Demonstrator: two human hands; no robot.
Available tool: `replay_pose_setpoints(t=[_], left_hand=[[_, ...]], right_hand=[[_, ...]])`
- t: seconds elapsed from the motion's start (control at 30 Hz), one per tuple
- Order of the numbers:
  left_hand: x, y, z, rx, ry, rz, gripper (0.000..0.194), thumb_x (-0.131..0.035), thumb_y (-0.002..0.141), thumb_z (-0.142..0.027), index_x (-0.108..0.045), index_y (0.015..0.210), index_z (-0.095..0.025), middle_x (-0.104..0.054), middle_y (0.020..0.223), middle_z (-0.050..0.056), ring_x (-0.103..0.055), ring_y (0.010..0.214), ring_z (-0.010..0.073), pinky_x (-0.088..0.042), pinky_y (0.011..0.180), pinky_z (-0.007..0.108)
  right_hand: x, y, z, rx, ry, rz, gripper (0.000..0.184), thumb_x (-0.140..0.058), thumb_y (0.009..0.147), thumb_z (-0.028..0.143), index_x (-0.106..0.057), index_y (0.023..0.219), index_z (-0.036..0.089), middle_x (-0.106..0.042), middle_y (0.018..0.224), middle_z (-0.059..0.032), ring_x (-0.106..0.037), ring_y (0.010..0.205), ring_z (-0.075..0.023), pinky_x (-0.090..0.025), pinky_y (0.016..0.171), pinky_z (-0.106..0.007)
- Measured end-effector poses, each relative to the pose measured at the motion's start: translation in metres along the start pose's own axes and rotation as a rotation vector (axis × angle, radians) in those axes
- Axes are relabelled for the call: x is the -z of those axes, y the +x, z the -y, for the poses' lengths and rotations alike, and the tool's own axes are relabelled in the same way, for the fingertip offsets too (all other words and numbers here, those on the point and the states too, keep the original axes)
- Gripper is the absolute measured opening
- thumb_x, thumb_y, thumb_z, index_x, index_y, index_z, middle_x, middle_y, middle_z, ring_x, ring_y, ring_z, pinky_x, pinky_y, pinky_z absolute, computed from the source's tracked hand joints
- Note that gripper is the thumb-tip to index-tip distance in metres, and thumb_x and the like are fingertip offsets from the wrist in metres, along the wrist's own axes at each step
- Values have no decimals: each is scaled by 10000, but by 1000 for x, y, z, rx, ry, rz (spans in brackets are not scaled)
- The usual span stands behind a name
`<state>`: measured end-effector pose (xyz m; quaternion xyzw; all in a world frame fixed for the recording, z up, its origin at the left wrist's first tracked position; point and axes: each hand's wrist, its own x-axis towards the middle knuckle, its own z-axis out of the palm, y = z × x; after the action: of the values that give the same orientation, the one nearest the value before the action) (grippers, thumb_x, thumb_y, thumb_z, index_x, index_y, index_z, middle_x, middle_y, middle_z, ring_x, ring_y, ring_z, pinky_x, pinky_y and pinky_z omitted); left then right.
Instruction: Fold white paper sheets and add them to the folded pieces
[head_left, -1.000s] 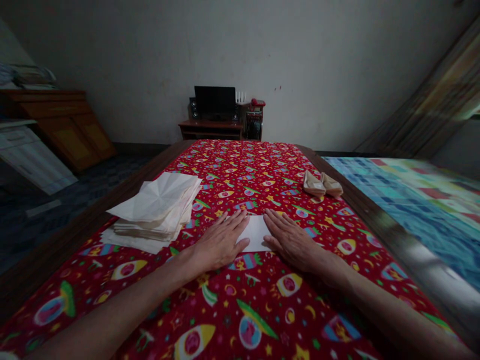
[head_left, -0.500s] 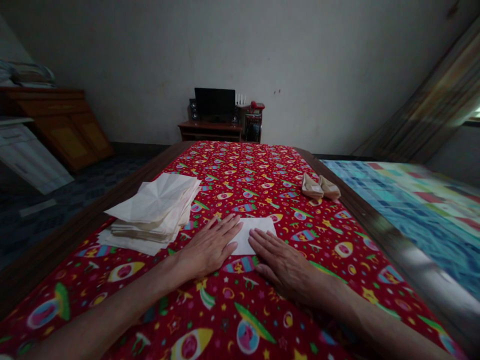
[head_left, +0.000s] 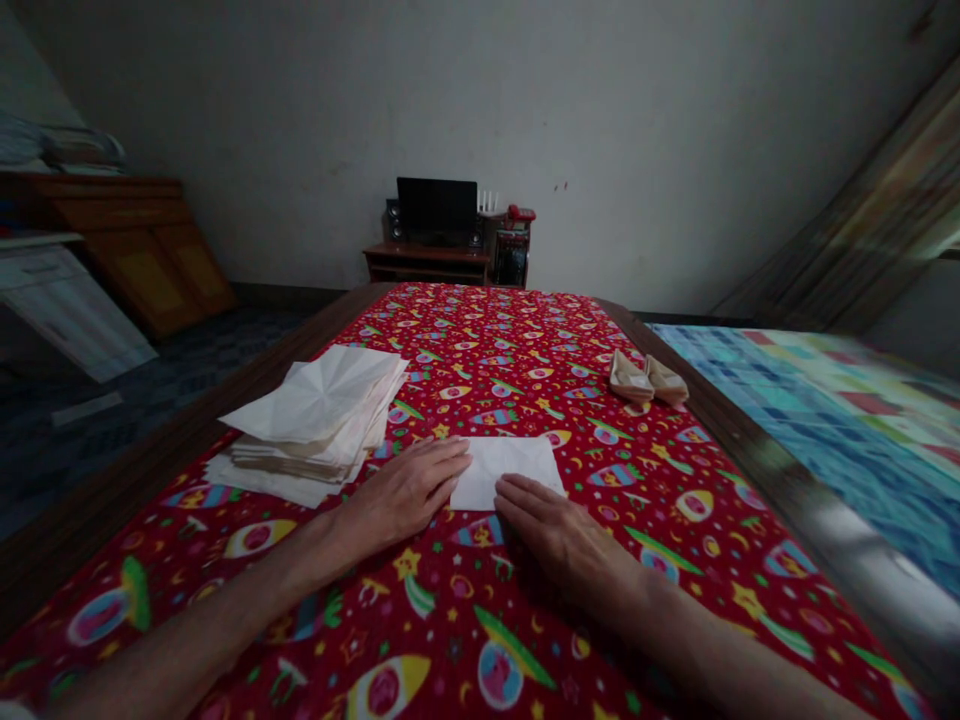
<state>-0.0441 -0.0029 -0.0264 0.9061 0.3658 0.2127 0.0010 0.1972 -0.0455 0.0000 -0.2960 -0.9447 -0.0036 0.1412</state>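
Apparently, the step in hand is smoothing a white sheet (head_left: 517,455) on the red cloth (head_left: 502,320) covering the bench (head_left: 750,470). The left hand (head_left: 409,490) lies at its left edge, the right hand (head_left: 559,530) on its near right part, fingers extended and clutching nothing. Further pressing likely calls for light, even contact (thin paper slides easily). Left sits a paper stack (head_left: 322,395); right, two folded pieces (head_left: 630,382); beyond, a monitor (head_left: 437,210) and, far right, a bed (head_left: 750,375).
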Motion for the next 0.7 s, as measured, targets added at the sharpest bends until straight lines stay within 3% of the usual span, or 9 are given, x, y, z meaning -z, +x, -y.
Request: replay_pose_setpoints(t=[0.3,0.7], left_hand=[[-1,-4,2,-4,-62,-17,342,-393,932,-184,-546,1238,-204,-554,1304,52,-479,1237,169,-376,1076,397],[-2,-3,2,21,-162,-92,315,-426,905,-149,-616,1153,-190,-607,1235,64,-538,1173,162,-444,1017,358]], right_hand=[[-7,23,14,89,-273,13,239,-482,819,36,-572,1039,62,-621,1027,-172,-571,1017,-263,-515,828,-361],[-9,22,24,-23,-419,31,309,-474,781,14,-553,1075,67,-608,1044,-163,-556,982,-265,-490,792,-347]])
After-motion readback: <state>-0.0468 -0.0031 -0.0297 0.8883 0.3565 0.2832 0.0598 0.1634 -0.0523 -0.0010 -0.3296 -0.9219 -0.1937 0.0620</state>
